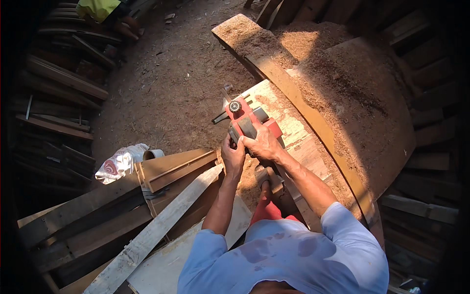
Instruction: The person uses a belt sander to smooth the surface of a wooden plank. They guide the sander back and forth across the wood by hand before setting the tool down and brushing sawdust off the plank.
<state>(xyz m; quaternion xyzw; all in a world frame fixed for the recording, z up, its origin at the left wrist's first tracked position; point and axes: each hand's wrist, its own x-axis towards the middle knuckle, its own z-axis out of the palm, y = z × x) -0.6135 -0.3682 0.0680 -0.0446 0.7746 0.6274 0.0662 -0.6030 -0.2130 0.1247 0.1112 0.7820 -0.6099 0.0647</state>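
Note:
Both hands are on a red and black electric hand planer [248, 113], with a black round knob at its far end. It is held off the left edge of a pale wooden workbench [299, 137]. My left hand [232, 154] is closed on the near left side of the planer's body. Over the near end my right hand [265, 145] is closed round it, with some fingers hidden. The planer's underside cannot be seen. A long curved plank [313, 117] lies on the bench to the right, strewn with shavings at its far end.
A wide wooden board [372, 112] covered in shavings lies right of the plank. Stacked planks [110, 218] and a pale board [161, 228] are at the near left. A white sack [122, 161] rests beyond them. Timber [66, 76] lines the left; another person [110, 14] is at the far left.

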